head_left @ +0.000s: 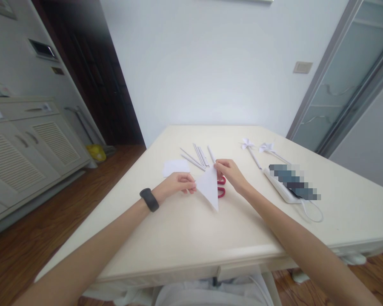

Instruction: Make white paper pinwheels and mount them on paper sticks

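Note:
A white paper folded into a triangle (209, 188) is held up just above the cream table (185, 238). My left hand (178, 183), with a black band on its wrist, pinches the triangle's left corner. My right hand (230, 172) pinches its top corner. Red-handled scissors (221, 191) lie on the table right behind the paper, mostly hidden by it.
Several white rolled paper sticks (198, 156) and a small white sheet (175, 167) lie beyond my hands. Two white paper pinwheels (253, 146) on sticks and a white device with a cable (287, 187) lie to the right. Cabinets stand at left.

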The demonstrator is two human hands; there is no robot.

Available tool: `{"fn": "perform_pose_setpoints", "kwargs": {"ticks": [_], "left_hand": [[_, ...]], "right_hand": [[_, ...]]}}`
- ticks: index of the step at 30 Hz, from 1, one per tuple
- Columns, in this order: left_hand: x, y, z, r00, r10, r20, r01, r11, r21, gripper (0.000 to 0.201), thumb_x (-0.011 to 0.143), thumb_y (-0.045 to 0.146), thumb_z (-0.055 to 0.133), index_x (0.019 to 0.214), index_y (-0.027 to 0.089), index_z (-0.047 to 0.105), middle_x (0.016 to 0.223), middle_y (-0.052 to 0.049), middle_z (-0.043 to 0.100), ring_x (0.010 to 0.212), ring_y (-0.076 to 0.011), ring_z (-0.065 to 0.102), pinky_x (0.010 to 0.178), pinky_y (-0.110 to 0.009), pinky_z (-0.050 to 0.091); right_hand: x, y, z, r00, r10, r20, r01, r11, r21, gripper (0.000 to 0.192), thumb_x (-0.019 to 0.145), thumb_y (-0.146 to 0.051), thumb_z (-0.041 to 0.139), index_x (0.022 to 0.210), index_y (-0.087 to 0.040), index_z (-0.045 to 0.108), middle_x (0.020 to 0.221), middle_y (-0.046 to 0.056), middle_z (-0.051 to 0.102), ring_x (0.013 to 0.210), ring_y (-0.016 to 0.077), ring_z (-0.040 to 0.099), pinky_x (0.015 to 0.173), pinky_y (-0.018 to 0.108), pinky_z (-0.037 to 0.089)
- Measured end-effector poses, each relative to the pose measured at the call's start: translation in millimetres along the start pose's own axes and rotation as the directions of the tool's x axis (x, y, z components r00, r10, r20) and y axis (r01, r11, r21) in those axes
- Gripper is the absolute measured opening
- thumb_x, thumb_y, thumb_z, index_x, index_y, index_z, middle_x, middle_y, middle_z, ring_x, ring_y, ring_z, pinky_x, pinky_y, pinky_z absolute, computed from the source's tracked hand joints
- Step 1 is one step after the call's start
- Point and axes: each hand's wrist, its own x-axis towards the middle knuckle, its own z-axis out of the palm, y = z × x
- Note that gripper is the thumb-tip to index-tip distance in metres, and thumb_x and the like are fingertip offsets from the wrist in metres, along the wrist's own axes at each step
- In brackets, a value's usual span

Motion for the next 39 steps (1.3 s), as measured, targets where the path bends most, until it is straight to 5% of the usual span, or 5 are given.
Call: {"fn": "perform_pose_setpoints", "kwargs": {"ticks": [9,16,29,39], "left_hand": [[4,-9,-10.4,0.965,0.035,-0.258,-0.064,0.993,-0.104,0.022,0.073,0.038,0.061,0.075,0.017,0.061,0.079,-0.002,0.06,0.077,-0.0144,0.055,0.069,-0.026,0.041],[8,-12,-13.5,0.905,0.05,-0.422,-0.089,0.993,-0.072,0.022,0.07,0.038,0.063,0.077,0.017,0.06,0.075,0.0,0.059,0.068,-0.0121,0.05,0.064,-0.024,0.037],[9,-15,-18.9,0.864,0.096,-0.494,-0.163,0.982,-0.095,0.024,0.069,0.039,0.066,0.079,0.018,0.06,0.074,0.001,0.059,0.064,-0.0106,0.05,0.058,-0.022,0.034],[4,-1,-5.2,0.882,0.168,-0.441,-0.275,0.942,-0.193,0.02,0.072,0.036,0.063,0.079,0.019,0.057,0.075,0.003,0.057,0.073,-0.0115,0.053,0.068,-0.022,0.04]], "right_hand": [[-2,-4,-2,0.976,0.09,0.197,-0.079,0.995,-0.06,0.021,0.074,-0.019,0.044,0.056,-0.014,0.053,0.05,0.001,0.056,0.046,0.0087,0.05,0.045,0.02,0.033],[-6,1,0,0.858,0.181,0.482,-0.094,0.975,-0.2,0.026,0.078,-0.029,0.048,0.066,-0.012,0.063,0.058,0.004,0.06,0.051,0.0104,0.052,0.048,0.021,0.039],[-4,5,4,0.931,0.172,0.322,-0.106,0.971,-0.215,0.047,0.08,-0.051,0.047,0.052,-0.014,0.052,0.047,0.0,0.05,0.041,0.0075,0.043,0.045,0.021,0.034],[-10,-3,9,0.886,0.114,0.449,-0.11,0.993,-0.034,0.035,0.08,-0.043,0.051,0.067,-0.013,0.061,0.056,0.001,0.056,0.046,0.0068,0.043,0.044,0.02,0.027]]}}
